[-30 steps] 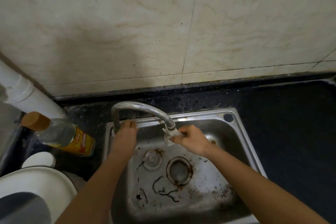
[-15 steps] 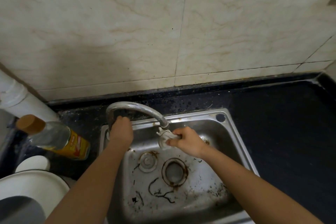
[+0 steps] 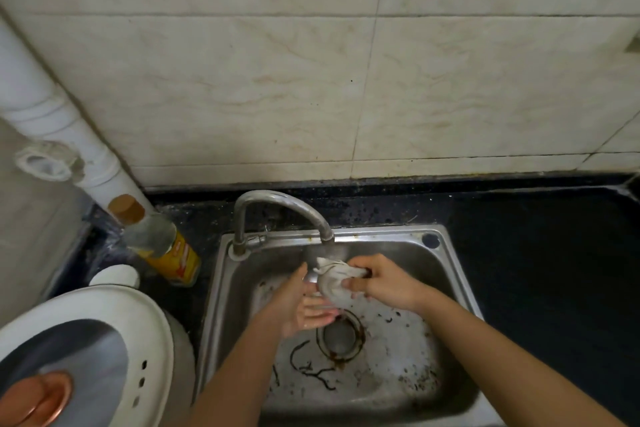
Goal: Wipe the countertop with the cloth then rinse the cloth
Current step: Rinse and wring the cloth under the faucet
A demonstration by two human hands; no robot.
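Looking straight down into a grubby steel sink point(image 3: 460, 274). Small pale cloth point(image 3: 334, 282) bunched up just below the faucet point(image 3: 277, 208) spout, over the basin and a bit back from the drain point(image 3: 341, 336). Gripped at its right end by the right hand point(image 3: 388, 282), fingers curled round the wad. Left hand point(image 3: 301, 305) just left of and below it, palm up, fingers spread loose and reaching under the hanging part. Can't really tell if touching the cloth or just beside it. Wet shine on that palm and a blurry streak under the spout, maybe running water, hard to make out. Part of the cloth tucked inside the right fist, so no idea of its full shape. Both forearms cut off at the bottom edge. Dark countertop point(image 3: 536, 253) to the right, fading into shadow. Yellow-labelled bottle point(image 3: 159, 246) left of the sink, label unreadable, plus a white lidded appliance point(image 3: 104, 322) cropped at the corner.
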